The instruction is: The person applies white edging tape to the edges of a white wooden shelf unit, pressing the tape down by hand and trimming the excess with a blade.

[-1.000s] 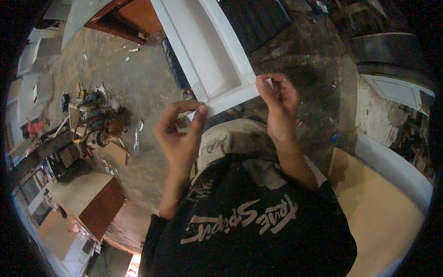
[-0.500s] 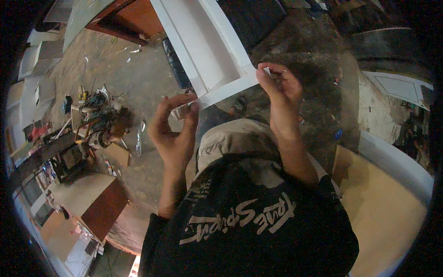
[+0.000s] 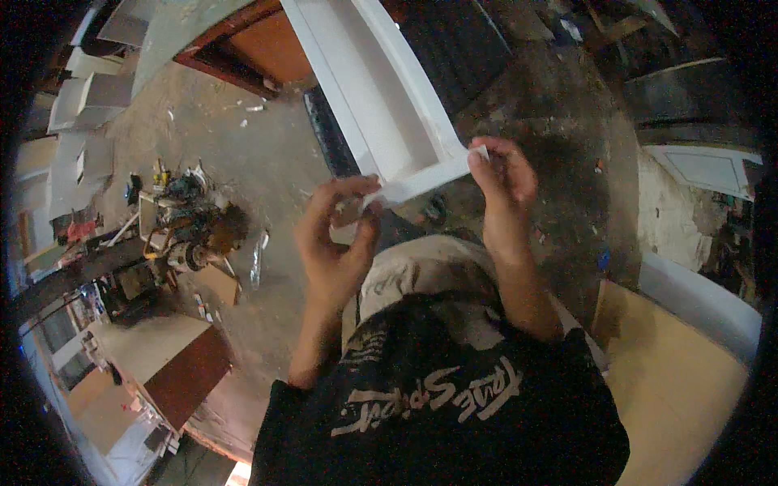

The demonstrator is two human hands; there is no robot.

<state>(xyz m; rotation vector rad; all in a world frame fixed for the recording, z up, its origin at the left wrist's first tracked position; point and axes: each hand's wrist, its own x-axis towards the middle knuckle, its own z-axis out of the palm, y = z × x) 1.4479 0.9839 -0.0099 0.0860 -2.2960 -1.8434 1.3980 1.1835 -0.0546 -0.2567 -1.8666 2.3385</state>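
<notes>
A long white frame point(image 3: 381, 97) with raised sides stood over the dusty floor point(image 3: 219, 162), its near end held up, left hand point(image 3: 336, 243) fingers pinched on one corner, right hand point(image 3: 502, 182) fingers pinched on the other corner.

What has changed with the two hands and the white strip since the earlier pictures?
The left hand rose slightly and turned its palm more toward the camera, fingers curled over the left end of the white strip. The right hand keeps its pinch on the right end. The white frame stayed in place.
</notes>
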